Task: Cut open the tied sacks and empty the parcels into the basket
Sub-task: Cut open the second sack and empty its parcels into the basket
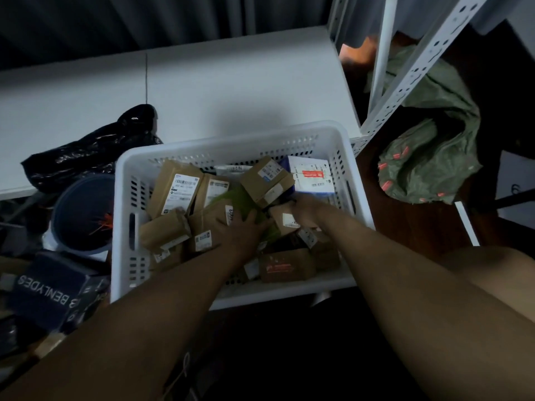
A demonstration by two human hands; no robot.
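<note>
Both hands are down in the white basket [344,153] among the parcels. The left hand [241,230] lies flat, fingers spread, on green sacking [240,198] just beyond its fingertips. The right hand [304,211], equally near, curls round a small brown parcel [282,219].

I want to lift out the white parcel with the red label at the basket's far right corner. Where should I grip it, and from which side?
Take the white parcel by its left and right edges, coming from above. It lies flat and face up on top of the pile, so nothing covers it. The basket wall stands close on its right, so angle in from the left, where the right hand already is. Hedged: its thickness is hard to judge.
</note>
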